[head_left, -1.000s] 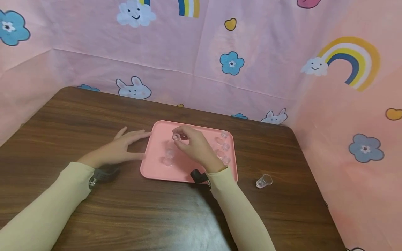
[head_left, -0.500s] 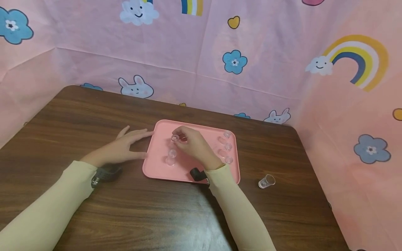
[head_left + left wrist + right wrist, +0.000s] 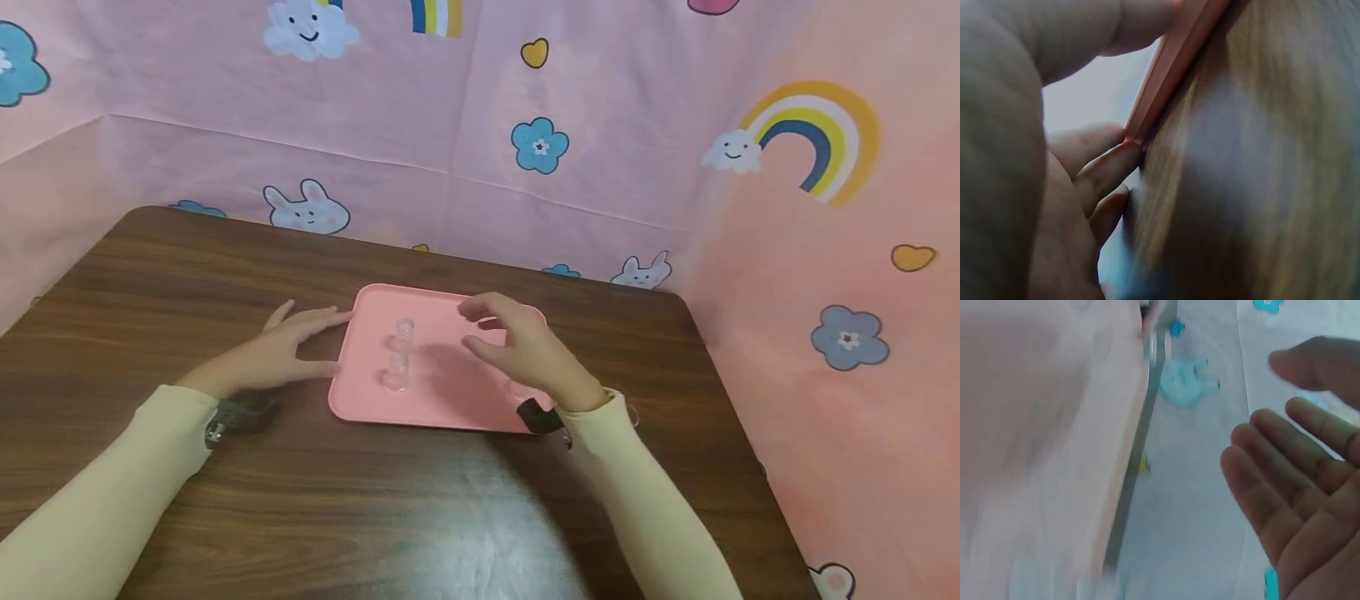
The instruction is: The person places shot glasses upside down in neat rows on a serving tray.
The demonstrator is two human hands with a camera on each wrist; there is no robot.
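My left hand (image 3: pixel 273 350) is at the left side of the pink tray (image 3: pixel 442 400), thumb and fingers spread wide. In the left wrist view its fingertips (image 3: pixel 1125 150) touch the tray's rim (image 3: pixel 1166 75). Two small clear plastic cups stand on the tray's left half, a far cup (image 3: pixel 404 329) and a near cup (image 3: pixel 397 372). My right hand (image 3: pixel 525 346) hovers over the tray's right half with fingers loosely bent and nothing between them. In the right wrist view that hand (image 3: pixel 1310 469) has its palm showing, fingers apart from the thumb. It hides the tray's right-hand cups in the head view.
Another clear cup (image 3: pixel 634 415) is on the table right of the tray, mostly behind the right sleeve (image 3: pixel 637 467). The brown wooden table (image 3: pixel 337 517) meets a patterned pink cloth (image 3: pixel 420 150) at the back. Blurred clear cups (image 3: pixel 1032 581) show low in the right wrist view.
My right hand has let go of a clear cup, which now stands behind the other on the tray's left half. That hand has moved right. My left hand stays at the tray's edge.
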